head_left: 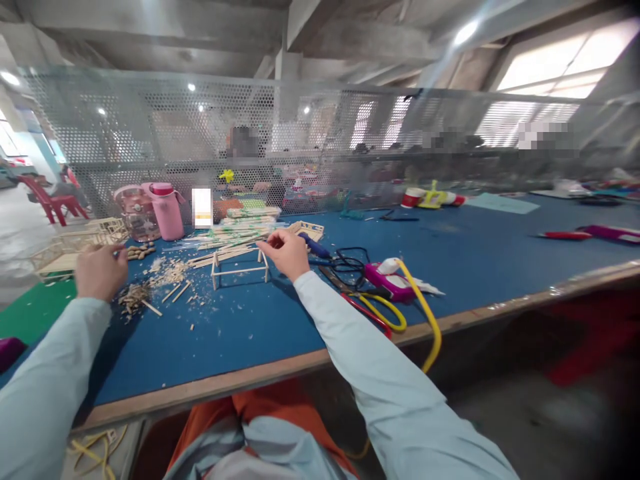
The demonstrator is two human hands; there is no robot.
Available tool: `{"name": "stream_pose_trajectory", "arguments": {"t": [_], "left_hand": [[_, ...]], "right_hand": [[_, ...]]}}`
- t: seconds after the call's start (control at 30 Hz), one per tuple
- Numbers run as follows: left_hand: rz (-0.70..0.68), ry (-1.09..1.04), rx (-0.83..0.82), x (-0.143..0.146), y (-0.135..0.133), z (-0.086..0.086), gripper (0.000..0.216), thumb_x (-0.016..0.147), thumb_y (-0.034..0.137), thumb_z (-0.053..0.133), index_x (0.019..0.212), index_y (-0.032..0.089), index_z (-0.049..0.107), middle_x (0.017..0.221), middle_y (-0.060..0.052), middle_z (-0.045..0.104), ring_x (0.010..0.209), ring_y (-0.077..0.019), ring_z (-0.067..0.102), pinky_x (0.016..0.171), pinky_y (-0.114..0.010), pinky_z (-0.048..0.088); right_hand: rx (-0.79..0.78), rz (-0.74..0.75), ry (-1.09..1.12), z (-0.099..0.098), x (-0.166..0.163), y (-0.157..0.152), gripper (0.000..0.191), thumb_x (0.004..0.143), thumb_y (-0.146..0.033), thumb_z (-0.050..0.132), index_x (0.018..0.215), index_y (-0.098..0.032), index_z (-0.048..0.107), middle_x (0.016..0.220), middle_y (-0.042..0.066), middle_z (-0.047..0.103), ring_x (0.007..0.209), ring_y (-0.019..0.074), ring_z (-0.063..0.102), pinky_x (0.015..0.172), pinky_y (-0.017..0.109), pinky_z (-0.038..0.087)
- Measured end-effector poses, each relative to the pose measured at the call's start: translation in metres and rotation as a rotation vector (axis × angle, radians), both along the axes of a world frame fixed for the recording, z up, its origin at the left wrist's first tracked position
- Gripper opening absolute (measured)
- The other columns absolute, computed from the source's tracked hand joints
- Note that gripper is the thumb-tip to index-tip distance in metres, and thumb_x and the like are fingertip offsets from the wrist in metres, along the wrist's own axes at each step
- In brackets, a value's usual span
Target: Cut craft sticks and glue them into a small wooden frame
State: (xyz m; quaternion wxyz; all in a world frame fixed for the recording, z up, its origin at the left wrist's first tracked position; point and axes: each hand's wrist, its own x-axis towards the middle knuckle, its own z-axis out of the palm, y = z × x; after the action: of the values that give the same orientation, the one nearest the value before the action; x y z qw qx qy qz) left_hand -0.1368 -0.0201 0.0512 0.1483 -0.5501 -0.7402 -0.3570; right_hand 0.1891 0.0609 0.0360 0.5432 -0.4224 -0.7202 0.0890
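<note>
A small frame of thin wooden sticks (241, 271) stands upright on the blue tabletop. My right hand (289, 253) is closed in a pinch at its upper right corner. Off to the left, my left hand (101, 272) hovers with curled fingers and the thumb close to the index finger. Whatever it may hold is too small to make out. Behind that hand sits a larger wooden stick model (60, 250). Loose sticks (225, 255) lie just beyond the small frame, and a pile of wood scraps (134, 297) lies between the hands.
A pink bottle (167, 212) and a clear jug (139, 217) stand at the back left, by peanuts (141, 251). Right of my right hand are a blue-handled tool (315, 247), yellow-and-red-handled pliers (387, 313) and a purple device (387, 281) with a yellow cable (425, 307). A perforated screen (175, 143) borders the table.
</note>
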Motion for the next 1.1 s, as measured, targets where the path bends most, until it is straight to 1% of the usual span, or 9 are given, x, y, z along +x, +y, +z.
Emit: {"name": "stream_pose_trajectory", "arguments": {"t": [0.07, 0.17, 0.33, 0.53, 0.63, 0.77, 0.87, 0.97, 1.1], "left_hand": [[-0.115, -0.086, 0.020, 0.051, 0.004, 0.011, 0.035, 0.076, 0.038, 0.044, 0.086, 0.013, 0.066, 0.082, -0.009, 0.067, 0.081, -0.0233, 0.057, 0.074, -0.034, 0.042], [-0.578, -0.320, -0.108, 0.116, 0.011, 0.013, 0.042, 0.074, 0.049, 0.047, 0.084, 0.014, 0.067, 0.072, -0.005, 0.067, 0.063, -0.0156, 0.056, 0.059, -0.025, 0.043], [-0.815, -0.404, -0.252, 0.144, 0.025, 0.002, 0.045, 0.073, 0.053, 0.047, 0.073, 0.012, 0.065, 0.062, -0.005, 0.063, 0.053, -0.0130, 0.052, 0.052, -0.023, 0.041], [-0.769, 0.352, -0.299, 0.138, 0.021, 0.013, 0.029, 0.077, 0.028, 0.039, 0.073, 0.015, 0.065, 0.070, -0.007, 0.064, 0.064, -0.0162, 0.055, 0.063, -0.025, 0.039], [-0.744, 0.402, -0.232, 0.137, 0.018, 0.015, 0.028, 0.075, 0.024, 0.038, 0.074, 0.016, 0.065, 0.072, -0.006, 0.064, 0.068, -0.0168, 0.055, 0.066, -0.025, 0.039], [-0.498, 0.122, -0.212, 0.116, 0.020, 0.007, 0.026, 0.074, 0.029, 0.042, 0.073, 0.017, 0.066, 0.067, -0.004, 0.064, 0.067, -0.0176, 0.056, 0.063, -0.025, 0.038], [-0.345, -0.238, -0.338, 0.099, 0.022, -0.006, 0.028, 0.073, 0.039, 0.047, 0.070, 0.016, 0.063, 0.055, -0.001, 0.057, 0.053, -0.0144, 0.052, 0.053, -0.024, 0.037], [-0.368, -0.632, -0.491, 0.097, 0.022, -0.018, 0.033, 0.073, 0.046, 0.048, 0.071, 0.015, 0.059, 0.046, 0.004, 0.043, 0.039, -0.0093, 0.039, 0.041, -0.022, 0.029], [-0.504, -0.927, -0.609, 0.110, 0.021, -0.026, 0.030, 0.072, 0.045, 0.054, 0.067, 0.016, 0.055, 0.050, 0.004, 0.047, 0.042, -0.0070, 0.043, 0.041, -0.018, 0.033]], "right_hand": [[0.065, 0.029, -0.077, 0.003, -0.010, -0.008, 0.027, 0.068, -0.042, 0.061, 0.063, -0.016, 0.057, 0.059, -0.001, 0.058, 0.056, 0.0103, 0.049, 0.056, 0.021, 0.037], [0.134, 0.073, -0.161, 0.007, -0.024, -0.018, 0.022, 0.070, -0.038, 0.061, 0.077, -0.017, 0.060, 0.066, -0.001, 0.059, 0.058, 0.0098, 0.050, 0.058, 0.021, 0.036], [0.130, 0.097, -0.260, 0.008, -0.028, -0.019, 0.020, 0.075, -0.033, 0.057, 0.085, -0.018, 0.063, 0.070, 0.000, 0.062, 0.064, 0.0110, 0.053, 0.062, 0.021, 0.035], [0.076, 0.297, -0.437, 0.012, -0.017, -0.015, 0.018, 0.075, -0.034, 0.058, 0.077, -0.018, 0.066, 0.071, 0.000, 0.063, 0.068, 0.0117, 0.054, 0.063, 0.021, 0.033], [0.032, 0.345, -0.342, 0.014, -0.012, -0.013, 0.021, 0.075, -0.036, 0.057, 0.075, -0.016, 0.066, 0.067, 0.000, 0.062, 0.063, 0.0101, 0.052, 0.061, 0.020, 0.034], [-0.079, 0.215, -0.292, 0.014, 0.006, -0.003, 0.027, 0.075, -0.039, 0.055, 0.071, -0.015, 0.065, 0.062, 0.000, 0.059, 0.057, 0.0092, 0.048, 0.055, 0.021, 0.033], [-0.389, 0.077, -0.438, 0.010, 0.018, 0.005, 0.030, 0.069, -0.041, 0.062, 0.058, -0.014, 0.061, 0.050, 0.000, 0.054, 0.047, 0.0089, 0.045, 0.049, 0.022, 0.032], [-0.752, 0.143, -0.484, 0.003, 0.019, 0.009, 0.039, 0.072, -0.050, 0.057, 0.056, -0.015, 0.058, 0.045, 0.000, 0.054, 0.036, 0.0082, 0.042, 0.041, 0.022, 0.031], [-0.972, 0.338, -0.326, -0.006, 0.012, 0.011, 0.037, 0.079, -0.049, 0.050, 0.065, -0.016, 0.058, 0.046, -0.001, 0.057, 0.033, 0.0079, 0.045, 0.035, 0.020, 0.032]]}}
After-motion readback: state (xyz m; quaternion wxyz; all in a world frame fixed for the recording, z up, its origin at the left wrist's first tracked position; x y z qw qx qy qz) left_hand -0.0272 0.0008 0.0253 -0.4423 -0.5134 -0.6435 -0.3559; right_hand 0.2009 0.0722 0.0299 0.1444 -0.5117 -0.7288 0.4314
